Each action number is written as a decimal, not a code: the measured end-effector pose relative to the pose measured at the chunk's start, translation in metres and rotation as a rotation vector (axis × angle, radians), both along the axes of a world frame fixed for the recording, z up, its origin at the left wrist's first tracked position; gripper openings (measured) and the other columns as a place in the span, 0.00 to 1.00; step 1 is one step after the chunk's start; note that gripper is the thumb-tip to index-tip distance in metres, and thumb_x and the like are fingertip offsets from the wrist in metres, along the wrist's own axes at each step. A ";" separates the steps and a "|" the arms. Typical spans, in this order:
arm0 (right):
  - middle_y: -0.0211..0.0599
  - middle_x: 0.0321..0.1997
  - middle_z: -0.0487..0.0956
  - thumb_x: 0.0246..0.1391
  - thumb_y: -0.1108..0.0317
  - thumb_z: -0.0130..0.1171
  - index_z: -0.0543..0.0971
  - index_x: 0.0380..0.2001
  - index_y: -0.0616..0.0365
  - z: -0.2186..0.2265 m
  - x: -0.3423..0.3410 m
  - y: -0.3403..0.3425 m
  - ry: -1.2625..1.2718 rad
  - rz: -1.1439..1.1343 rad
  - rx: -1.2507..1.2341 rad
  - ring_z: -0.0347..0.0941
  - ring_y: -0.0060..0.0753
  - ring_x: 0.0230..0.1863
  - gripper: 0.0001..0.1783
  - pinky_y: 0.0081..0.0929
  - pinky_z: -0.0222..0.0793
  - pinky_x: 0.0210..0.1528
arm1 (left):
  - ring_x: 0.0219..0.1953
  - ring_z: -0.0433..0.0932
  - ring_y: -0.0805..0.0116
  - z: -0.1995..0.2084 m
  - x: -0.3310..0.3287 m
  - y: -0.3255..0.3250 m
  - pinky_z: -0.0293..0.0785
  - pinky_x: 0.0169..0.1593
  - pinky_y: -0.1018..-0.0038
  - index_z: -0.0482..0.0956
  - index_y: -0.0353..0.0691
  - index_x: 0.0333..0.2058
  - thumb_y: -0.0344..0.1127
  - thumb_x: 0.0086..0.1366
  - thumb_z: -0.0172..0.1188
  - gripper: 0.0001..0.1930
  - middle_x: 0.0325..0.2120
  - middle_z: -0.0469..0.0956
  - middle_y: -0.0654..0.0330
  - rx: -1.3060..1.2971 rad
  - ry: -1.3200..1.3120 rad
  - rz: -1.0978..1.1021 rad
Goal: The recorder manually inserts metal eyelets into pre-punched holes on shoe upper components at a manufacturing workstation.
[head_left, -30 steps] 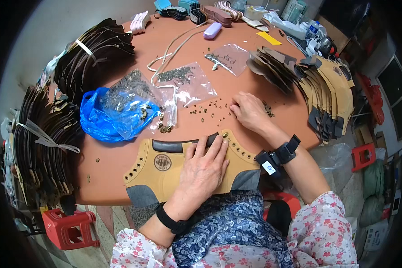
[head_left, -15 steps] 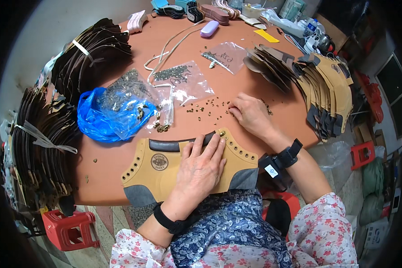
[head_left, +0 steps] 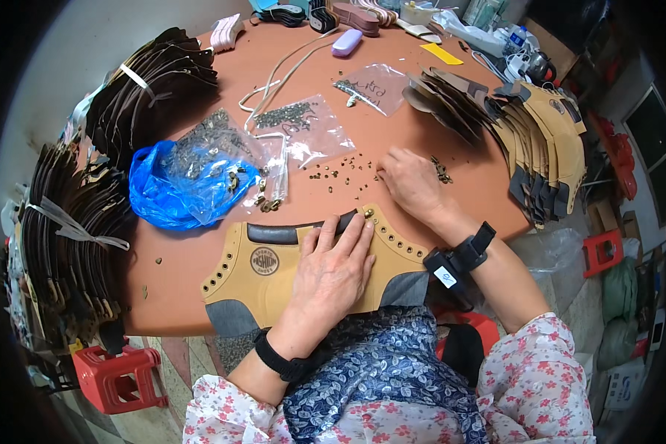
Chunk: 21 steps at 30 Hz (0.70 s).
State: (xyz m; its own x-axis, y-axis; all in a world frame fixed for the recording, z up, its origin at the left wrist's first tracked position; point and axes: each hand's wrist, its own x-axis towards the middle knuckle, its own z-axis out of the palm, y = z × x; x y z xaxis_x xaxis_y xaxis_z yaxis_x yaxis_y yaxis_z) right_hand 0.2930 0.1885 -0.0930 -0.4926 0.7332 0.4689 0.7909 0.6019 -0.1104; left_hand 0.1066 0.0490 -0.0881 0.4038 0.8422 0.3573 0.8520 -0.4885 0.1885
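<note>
While pressing the upper (head_left: 280, 290) on the tabletop (head_left: 172, 309) with a spread left hand (head_left: 329, 272), expect light, floppy handling, grip best by the rim (head_left: 398, 238), and cannot tell the hold of the right hand (head_left: 413, 181).

From my end I count two hands (head_left: 331, 277), one tan shoe piece (head_left: 275, 294) beneath the left one, one blue bag (head_left: 149, 194), three clear bags (head_left: 377, 83), two tied dark bundles (head_left: 155, 111), one purple case (head_left: 347, 43), one yellow card (head_left: 442, 54) and one desk (head_left: 177, 296). The metal bits (head_left: 443, 176) are too many and too small for me to number.
</note>
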 end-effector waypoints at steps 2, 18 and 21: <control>0.42 0.34 0.79 0.53 0.72 0.59 0.79 0.31 0.59 0.005 0.000 -0.003 0.095 -0.012 -0.063 0.78 0.50 0.38 0.03 0.43 0.76 0.40 | 0.60 0.67 0.52 -0.001 0.000 0.000 0.64 0.60 0.55 0.75 0.41 0.59 0.41 0.65 0.60 0.24 0.60 0.71 0.60 0.005 -0.003 0.004; 0.39 0.35 0.79 0.55 0.69 0.63 0.81 0.33 0.58 0.005 0.010 -0.004 0.058 0.032 -0.074 0.78 0.50 0.35 0.05 0.41 0.75 0.36 | 0.60 0.67 0.52 0.000 -0.001 0.000 0.64 0.61 0.56 0.75 0.41 0.59 0.40 0.64 0.61 0.24 0.60 0.71 0.59 0.000 -0.015 -0.006; 0.38 0.33 0.78 0.54 0.69 0.64 0.81 0.31 0.57 -0.001 0.010 -0.001 0.043 0.059 -0.016 0.78 0.47 0.35 0.04 0.40 0.75 0.34 | 0.60 0.67 0.52 0.000 -0.001 0.000 0.64 0.61 0.56 0.75 0.40 0.59 0.40 0.64 0.61 0.24 0.60 0.71 0.59 0.000 -0.006 -0.001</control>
State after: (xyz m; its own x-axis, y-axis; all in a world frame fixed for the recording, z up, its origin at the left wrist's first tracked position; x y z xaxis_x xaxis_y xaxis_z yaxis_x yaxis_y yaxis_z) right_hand 0.3035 0.1876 -0.0940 -0.5149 0.7109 0.4790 0.7483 0.6454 -0.1533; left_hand 0.1060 0.0488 -0.0877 0.4024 0.8418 0.3598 0.8502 -0.4894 0.1939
